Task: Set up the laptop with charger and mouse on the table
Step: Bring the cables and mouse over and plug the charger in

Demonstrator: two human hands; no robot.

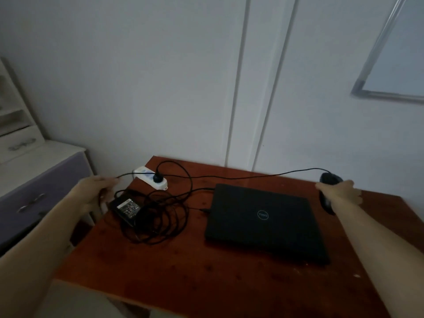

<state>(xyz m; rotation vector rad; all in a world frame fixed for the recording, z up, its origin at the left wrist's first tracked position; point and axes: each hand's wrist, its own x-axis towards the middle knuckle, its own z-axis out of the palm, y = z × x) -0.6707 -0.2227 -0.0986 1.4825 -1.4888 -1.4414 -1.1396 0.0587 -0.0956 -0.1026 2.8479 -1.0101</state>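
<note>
Laptop (266, 223) is lid shut, flat on the table (183, 271), right of centre. Two leads reach its left edge. Charger brick (125, 206) sits at the left edge of the table, touching a loose cable coil (160, 221). Power strip (146, 177) is at the far left corner with a black plug (158, 179) seated in it. Left hand (96, 193) is off the table's left edge, fingers curled, pinching a thin black cable (125, 175); can't tell which lead it is. Right hand (341, 191) is at the far right, fingers wrapped over the mouse (327, 177), whose cord runs left. Cabinet (46, 180) stands left of the table.
</note>
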